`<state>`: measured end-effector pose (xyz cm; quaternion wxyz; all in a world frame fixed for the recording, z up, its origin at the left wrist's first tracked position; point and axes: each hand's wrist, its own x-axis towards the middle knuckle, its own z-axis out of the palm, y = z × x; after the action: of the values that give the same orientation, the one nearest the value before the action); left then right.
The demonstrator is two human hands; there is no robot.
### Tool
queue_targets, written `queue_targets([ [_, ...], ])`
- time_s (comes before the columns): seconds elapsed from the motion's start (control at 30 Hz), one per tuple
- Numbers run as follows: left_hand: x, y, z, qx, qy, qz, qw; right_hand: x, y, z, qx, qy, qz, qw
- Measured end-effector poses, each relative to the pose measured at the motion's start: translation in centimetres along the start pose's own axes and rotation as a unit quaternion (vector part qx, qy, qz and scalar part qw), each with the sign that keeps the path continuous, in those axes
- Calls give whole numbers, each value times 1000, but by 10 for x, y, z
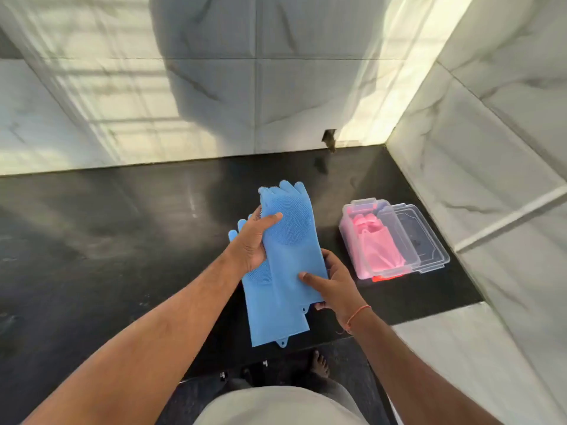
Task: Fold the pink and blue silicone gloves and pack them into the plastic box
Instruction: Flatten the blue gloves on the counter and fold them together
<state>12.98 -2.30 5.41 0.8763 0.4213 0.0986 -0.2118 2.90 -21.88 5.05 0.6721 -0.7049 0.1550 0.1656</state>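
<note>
Two blue silicone gloves point(288, 265) lie stacked lengthwise, one partly over the other, held just above the black counter point(122, 240). My left hand point(251, 240) grips the upper glove near its bristled palm, thumb on top. My right hand point(334, 280) holds the right edge near the cuffs, thumb pressed on the glove. The clear plastic box point(352, 250) stands to the right with the pink gloves point(377, 246) folded inside it.
The box's clear lid point(429, 240) leans on the box's right side. Marble walls close the counter at the back and right. The counter's front edge runs just below the glove cuffs. A bare foot point(319, 363) shows on the floor.
</note>
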Motion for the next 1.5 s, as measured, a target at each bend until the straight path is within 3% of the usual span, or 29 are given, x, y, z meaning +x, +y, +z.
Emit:
queue_targets([
  [0.2, 37, -42, 22, 63, 4, -42, 997, 2, 27, -48, 1, 93, 22, 995],
  [0.3, 45, -56, 20, 177, 25, -43, 983, 7, 40, -62, -50, 108, 48, 992],
  [0.4, 47, -59, 13, 334, 45, -7, 941, 12, 51, -69, -102, 112, 67, 986],
  [0.47, 47, -56, 8, 450, 47, 28, 891, 14, 58, -72, -120, 116, 73, 983],
  [0.57, 41, -57, -3, 624, 94, 103, 769, 16, 66, -73, -126, 129, 77, 981],
  [0.7, 24, -75, -25, 750, 103, 168, 631, 18, 71, -72, -112, 142, 73, 981],
  [0.77, 17, -87, -38, 796, 91, 138, 582, 19, 71, -71, -115, 142, 71, 981],
  [0.87, 8, -99, -59, 830, 83, 128, 537, 20, 69, -70, -122, 135, 72, 981],
  [1.3, 18, -83, -78, 858, 44, 140, 492, 11, 64, -65, -287, 131, 54, 948],
  [1.43, 20, -77, -80, 851, 28, 143, 505, 4, 59, -65, -333, 120, 49, 934],
  [1.5, 15, -74, -80, 836, 35, 155, 526, -2, 57, -64, -427, 107, 7, 898],
])
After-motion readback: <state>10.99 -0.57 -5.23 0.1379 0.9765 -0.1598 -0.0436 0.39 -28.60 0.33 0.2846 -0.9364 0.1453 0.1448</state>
